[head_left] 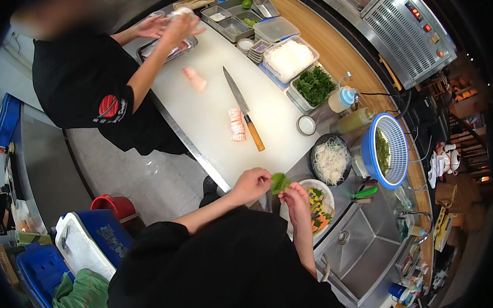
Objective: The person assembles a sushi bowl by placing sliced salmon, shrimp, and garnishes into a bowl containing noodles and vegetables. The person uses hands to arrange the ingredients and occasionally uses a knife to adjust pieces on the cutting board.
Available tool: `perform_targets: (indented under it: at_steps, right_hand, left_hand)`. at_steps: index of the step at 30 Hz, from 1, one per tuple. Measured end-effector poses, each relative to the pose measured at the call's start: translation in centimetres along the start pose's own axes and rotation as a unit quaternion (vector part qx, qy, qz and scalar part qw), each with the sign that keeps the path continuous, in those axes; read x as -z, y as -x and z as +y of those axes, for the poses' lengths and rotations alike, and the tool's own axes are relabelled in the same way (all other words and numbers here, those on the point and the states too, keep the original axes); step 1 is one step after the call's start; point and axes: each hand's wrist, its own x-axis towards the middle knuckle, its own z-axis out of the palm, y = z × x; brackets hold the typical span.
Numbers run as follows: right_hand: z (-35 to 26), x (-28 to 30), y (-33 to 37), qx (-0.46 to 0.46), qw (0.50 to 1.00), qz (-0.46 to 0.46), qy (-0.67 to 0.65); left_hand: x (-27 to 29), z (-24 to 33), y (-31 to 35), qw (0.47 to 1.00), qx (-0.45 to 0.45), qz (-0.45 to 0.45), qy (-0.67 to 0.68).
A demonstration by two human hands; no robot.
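Note:
Between my two hands is a green leaf (280,183), held over the near end of the counter. My left hand (252,185) pinches its left side with closed fingers, and my right hand (296,199) grips its lower right edge. Just beyond my right hand sits a round white dish (330,198) with orange slices, yellow petals and greens in it, partly hidden by that hand. A black bowl of shredded white strands (331,160) stands above the dish. On the white cutting board (200,120) lie a wooden-handled knife (236,93), a fish piece with red markings (236,125) and a paler fish piece (194,78).
At the board's far end a co-worker (81,79) in black handles something white over a metal tray (188,45). Along the right stand a tub of green leaves (314,86), a tub of white shreds (290,57), squeeze bottles, a blue colander (371,147) and a steel sink (368,248).

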Motion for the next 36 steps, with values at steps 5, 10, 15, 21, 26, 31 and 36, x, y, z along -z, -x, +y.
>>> perform_targets:
  at_steps: [5, 10, 15, 21, 26, 31, 36]
  right_hand:
    - [0.9, 0.5, 0.7, 0.007, 0.999, 0.047, 0.021]
    - [1.5, 2.0, 2.3, 0.038, 0.991, 0.083, 0.098]
    - [1.3, 1.4, 3.0, 0.035, 0.993, 0.065, 0.096]
    - [1.1, 1.0, 2.9, 0.089, 0.979, 0.086, 0.16]
    - [1.0, 0.4, 3.4, 0.252, 0.906, 0.124, 0.315]
    - [-0.9, -2.8, 4.0, 0.381, 0.751, 0.081, 0.532]
    - [-1.5, -2.6, 4.2, 0.391, 0.746, 0.066, 0.535]
  left_hand:
    - [2.4, -3.7, 0.3, 0.962, 0.066, 0.054, -0.259]
    - [5.1, 1.2, 0.1, 0.98, 0.073, 0.036, -0.183]
    - [11.4, -2.0, -6.6, 0.965, 0.052, 0.178, -0.184]
    - [15.7, 6.5, -11.4, 0.969, 0.049, 0.09, -0.226]
    - [5.7, 4.3, -4.9, 0.986, 0.036, -0.147, -0.074]
    - [-2.2, 4.2, -0.6, 0.958, 0.133, -0.198, 0.159]
    - [-2.4, 2.3, -0.3, 0.968, 0.12, -0.159, 0.151]
